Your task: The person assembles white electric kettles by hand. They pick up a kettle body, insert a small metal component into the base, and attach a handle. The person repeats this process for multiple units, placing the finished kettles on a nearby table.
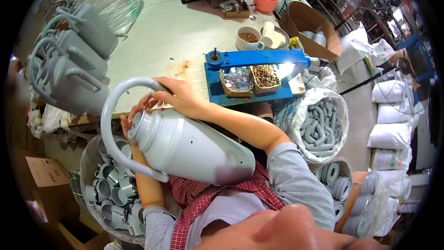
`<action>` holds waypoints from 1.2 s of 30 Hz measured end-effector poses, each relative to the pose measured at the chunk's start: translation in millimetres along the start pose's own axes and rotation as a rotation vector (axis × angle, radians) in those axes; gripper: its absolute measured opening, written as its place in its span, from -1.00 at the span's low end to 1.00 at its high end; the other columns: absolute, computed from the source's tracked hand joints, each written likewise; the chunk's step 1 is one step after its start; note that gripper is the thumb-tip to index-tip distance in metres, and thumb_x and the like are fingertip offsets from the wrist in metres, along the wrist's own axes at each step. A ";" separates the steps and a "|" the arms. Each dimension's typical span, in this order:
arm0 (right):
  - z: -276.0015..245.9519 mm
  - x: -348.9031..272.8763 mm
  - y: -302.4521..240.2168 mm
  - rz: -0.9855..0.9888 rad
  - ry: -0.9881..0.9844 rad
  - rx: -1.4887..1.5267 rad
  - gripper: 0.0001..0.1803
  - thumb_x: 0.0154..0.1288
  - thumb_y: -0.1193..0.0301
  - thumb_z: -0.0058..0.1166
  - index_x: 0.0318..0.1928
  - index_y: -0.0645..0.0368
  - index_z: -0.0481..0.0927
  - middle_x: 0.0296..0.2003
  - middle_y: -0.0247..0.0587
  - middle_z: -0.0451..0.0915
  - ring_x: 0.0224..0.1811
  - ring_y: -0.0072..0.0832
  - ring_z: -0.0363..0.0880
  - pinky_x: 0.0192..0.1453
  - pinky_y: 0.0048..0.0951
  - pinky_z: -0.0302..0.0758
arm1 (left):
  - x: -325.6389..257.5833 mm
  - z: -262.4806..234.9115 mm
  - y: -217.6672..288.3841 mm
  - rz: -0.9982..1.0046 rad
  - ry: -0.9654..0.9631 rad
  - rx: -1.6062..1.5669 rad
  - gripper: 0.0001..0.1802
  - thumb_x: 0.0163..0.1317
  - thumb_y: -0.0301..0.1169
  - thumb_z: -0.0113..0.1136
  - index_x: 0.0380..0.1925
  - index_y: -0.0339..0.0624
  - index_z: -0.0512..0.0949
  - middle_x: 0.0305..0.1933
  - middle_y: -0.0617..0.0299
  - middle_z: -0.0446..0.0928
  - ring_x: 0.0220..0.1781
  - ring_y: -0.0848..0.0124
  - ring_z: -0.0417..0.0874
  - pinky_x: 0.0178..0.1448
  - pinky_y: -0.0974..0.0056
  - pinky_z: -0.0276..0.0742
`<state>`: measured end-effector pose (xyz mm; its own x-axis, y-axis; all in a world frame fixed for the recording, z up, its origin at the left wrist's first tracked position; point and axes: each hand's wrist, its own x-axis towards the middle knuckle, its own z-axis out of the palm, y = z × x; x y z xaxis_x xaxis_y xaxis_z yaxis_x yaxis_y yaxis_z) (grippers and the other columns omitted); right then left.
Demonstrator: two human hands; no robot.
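Observation:
A grey plastic thermos jug body [194, 146] lies tilted across my lap, its stepped neck toward the upper left. A large curved grey handle [108, 125] arches around the neck, its lower end beside the body. My right hand [180, 97] holds the handle's upper end, fingers bent over it. My left hand [134, 116] is at the neck from the far side, fingers curled and partly hidden behind the jug. A small dark hole shows on the body's side.
Several grey jugs [78, 76] stand at the table's left. A blue bench fixture [259, 58] reaches over trays of washers [237, 81] and brass fasteners [266, 76]. Bags of grey cup-shaped parts [111, 187] and curved handles [319, 127] flank me. A mug [244, 45] and red bowl [266, 1] sit farther back.

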<state>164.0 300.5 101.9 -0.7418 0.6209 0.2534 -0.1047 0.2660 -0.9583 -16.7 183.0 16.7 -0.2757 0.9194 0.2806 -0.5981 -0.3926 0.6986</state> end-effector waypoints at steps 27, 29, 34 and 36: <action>-284.3 -121.4 165.2 0.465 0.388 -1.056 -0.71 0.39 0.22 0.02 -0.04 0.11 0.59 -0.22 0.00 0.66 -0.11 -0.04 0.64 -0.04 -0.03 0.53 | 12.3 39.7 54.3 -0.252 -0.073 0.878 0.10 -0.20 0.53 0.23 0.02 -0.30 0.48 -0.07 0.14 0.53 0.08 0.28 0.57 0.20 0.23 0.40; -274.3 -121.2 159.5 0.468 0.274 -1.301 -0.69 0.40 0.22 0.01 -0.04 0.17 0.56 -0.26 -0.01 0.66 -0.19 -0.03 0.66 -0.11 -0.02 0.54 | 4.6 30.8 58.3 -0.215 -0.085 0.929 -0.04 -0.10 0.40 0.26 -0.03 -0.30 0.48 -0.06 0.13 0.52 0.09 0.28 0.56 0.20 0.22 0.39; -245.2 -122.6 122.8 0.442 0.157 -1.618 -0.72 0.43 0.29 -0.04 -0.01 0.21 0.51 -0.27 0.02 0.64 -0.30 -0.03 0.65 -0.26 -0.08 0.58 | -15.9 13.6 63.4 -0.189 -0.004 0.897 -0.22 -0.01 0.20 0.24 -0.06 -0.31 0.48 -0.07 0.11 0.52 0.06 0.28 0.56 0.20 0.23 0.38; -247.1 -137.9 133.7 0.179 0.317 -1.445 -0.78 0.37 0.42 0.04 -0.02 0.17 0.54 -0.20 -0.01 0.60 -0.25 -0.04 0.64 -0.26 -0.10 0.57 | -21.8 1.8 62.6 -0.149 0.010 0.951 -0.23 0.02 0.21 0.17 -0.08 -0.35 0.49 -0.09 0.11 0.53 0.01 0.31 0.55 0.17 0.26 0.37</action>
<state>416.0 432.6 -28.5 -0.4825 0.8036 0.3486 0.8414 0.5357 -0.0704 -46.8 138.4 55.5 -0.2555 0.9561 0.1435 0.2315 -0.0836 0.9692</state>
